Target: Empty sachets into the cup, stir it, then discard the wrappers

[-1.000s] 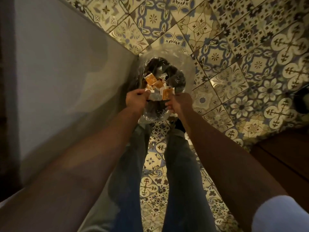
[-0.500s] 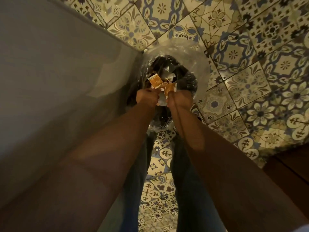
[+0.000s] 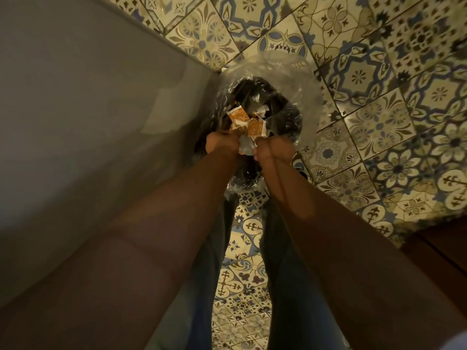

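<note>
Above lined bin (image 3: 307, 102): wrappers (image 3: 246, 122) beyond grips.

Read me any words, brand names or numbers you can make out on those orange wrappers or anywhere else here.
None can be read.
Orange wrappers: pale printing shows, too small and blurred to make out.
Bin liner: clear plastic, no lettering visible.
Floor tiles: ornamental patterns only, no text.
Grey wall: blank.
</note>
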Available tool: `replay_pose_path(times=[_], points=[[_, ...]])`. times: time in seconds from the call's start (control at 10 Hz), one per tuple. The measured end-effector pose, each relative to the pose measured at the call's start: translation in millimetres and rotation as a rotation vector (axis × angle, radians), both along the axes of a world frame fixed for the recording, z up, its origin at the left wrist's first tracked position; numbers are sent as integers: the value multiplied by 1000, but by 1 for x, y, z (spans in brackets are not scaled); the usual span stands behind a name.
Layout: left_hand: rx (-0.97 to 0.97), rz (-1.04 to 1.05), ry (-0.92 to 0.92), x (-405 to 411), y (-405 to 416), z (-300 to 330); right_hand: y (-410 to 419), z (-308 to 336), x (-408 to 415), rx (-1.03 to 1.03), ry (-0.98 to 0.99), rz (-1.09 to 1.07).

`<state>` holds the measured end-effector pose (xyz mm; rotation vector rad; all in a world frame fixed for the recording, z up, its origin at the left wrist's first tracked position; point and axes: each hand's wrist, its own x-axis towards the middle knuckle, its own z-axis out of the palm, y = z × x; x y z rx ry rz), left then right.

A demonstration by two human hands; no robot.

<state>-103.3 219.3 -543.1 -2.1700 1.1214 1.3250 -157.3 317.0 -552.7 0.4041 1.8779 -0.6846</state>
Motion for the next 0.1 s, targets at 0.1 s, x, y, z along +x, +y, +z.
replay_pose_path(times=[0.1], points=[[-17,-58,45,2,0,17,-2,28,-5,-6,-3,24]])
